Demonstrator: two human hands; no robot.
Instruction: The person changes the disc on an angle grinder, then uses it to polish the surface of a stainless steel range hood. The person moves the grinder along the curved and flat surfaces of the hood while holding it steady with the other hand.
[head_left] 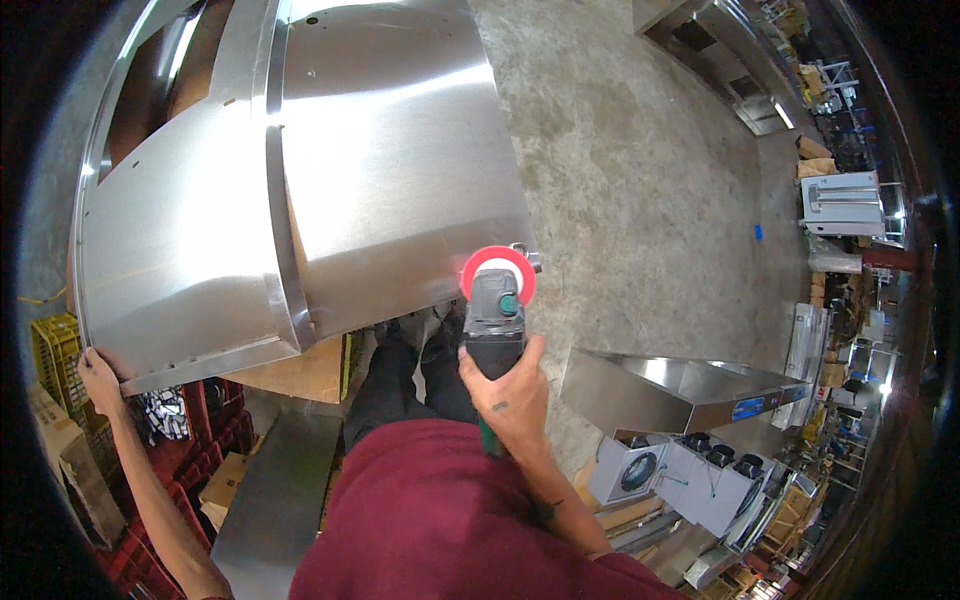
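Steel panel (400,170), top cut off; right hand (510,400) partly hides grinder (494,318).

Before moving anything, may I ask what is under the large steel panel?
Along the near edge of the steel panel, brown cardboard and red crates peek out from below. The metal covers most of what lies farther in.

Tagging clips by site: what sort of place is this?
Likely a metal workshop: a grinder in the right hand, a big steel panel and a steel hood-like box on the floor.
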